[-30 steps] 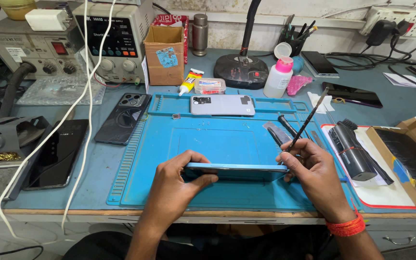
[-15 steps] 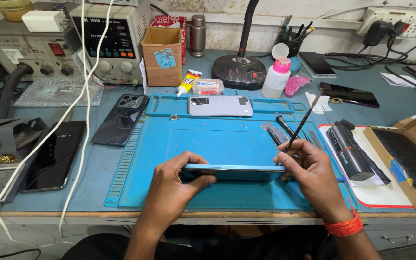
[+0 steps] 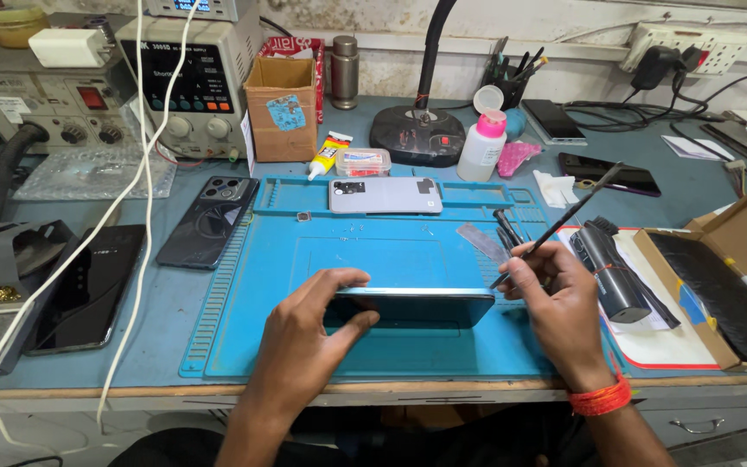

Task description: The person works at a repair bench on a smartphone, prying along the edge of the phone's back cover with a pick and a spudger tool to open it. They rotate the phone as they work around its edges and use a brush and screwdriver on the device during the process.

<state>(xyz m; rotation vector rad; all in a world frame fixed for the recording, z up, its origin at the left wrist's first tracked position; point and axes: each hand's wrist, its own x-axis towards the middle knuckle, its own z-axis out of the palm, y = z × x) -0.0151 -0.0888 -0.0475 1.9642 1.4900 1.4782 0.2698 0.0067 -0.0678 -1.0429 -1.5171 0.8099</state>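
Note:
A slim phone [image 3: 417,307] with a light blue edge stands tilted on its long side on the blue work mat [image 3: 244,285]. My left hand [image 3: 313,337] grips its left end, thumb in front and fingers over the top. My right hand [image 3: 555,303] sits just past the phone's right end and pinches a thin black pry tool [image 3: 568,210]. The tool slants up to the right, with its lower tip close to the phone's right corner. Whether the tip touches the phone is hidden by my fingers.
A grey phone back [image 3: 386,195] lies at the mat's far edge. A black back cover [image 3: 209,220] and a black phone [image 3: 88,285] lie to the left under white cables [image 3: 144,173]. An open cardboard box [image 3: 728,277] and a black cylinder [image 3: 611,268] are on the right.
My right hand has let go of the phone's right end and drawn slightly back, and the black tool leans lower to the right. My left hand keeps its grip.

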